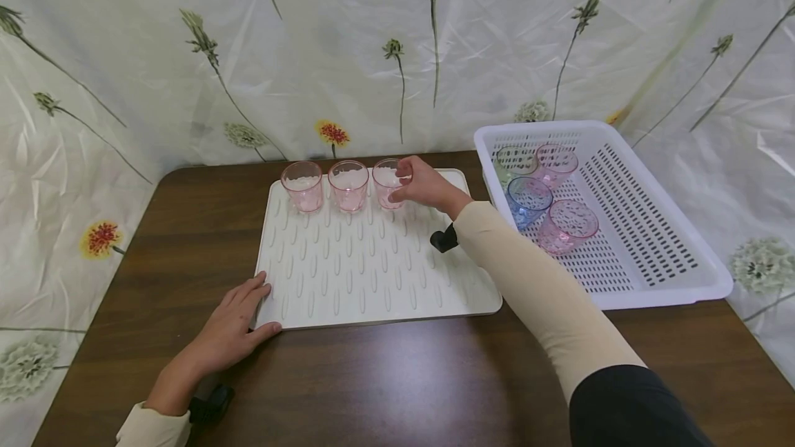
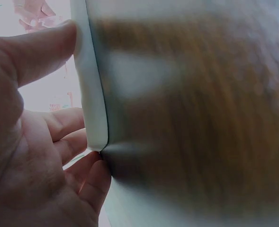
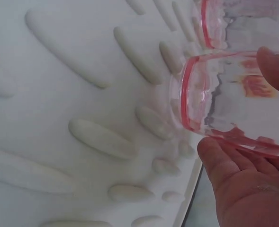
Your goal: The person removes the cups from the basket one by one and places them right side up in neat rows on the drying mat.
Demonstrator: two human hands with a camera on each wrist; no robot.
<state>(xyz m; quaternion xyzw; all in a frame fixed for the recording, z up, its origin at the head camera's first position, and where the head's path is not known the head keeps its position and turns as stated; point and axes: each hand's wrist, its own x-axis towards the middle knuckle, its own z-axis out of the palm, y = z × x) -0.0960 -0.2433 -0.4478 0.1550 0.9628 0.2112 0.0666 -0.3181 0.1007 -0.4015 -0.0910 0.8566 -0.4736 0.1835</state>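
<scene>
At the back of a white ridged drying mat [image 1: 366, 299], three pink glasses stand in a row. My right hand [image 1: 425, 185] grips the rightmost pink glass [image 1: 382, 188], thumb on one side and fingers on the other. In the right wrist view that glass [image 3: 220, 94] sits at the ridged surface, with the middle glass [image 3: 253, 26] just beyond it. My left hand [image 1: 226, 330] rests at the mat's near left corner, fingers along the left edge and thumb on the front edge. The left wrist view shows the mat's pale rim [image 2: 93, 90] against these fingers.
A white perforated basket [image 1: 673, 297] stands on the right of the brown wooden table [image 1: 385, 385]. Inside are a green glass [image 1: 511, 163], a blue glass [image 1: 528, 204] and two pink ones. Floral sheeting [image 1: 348, 40] hangs behind and beside the table.
</scene>
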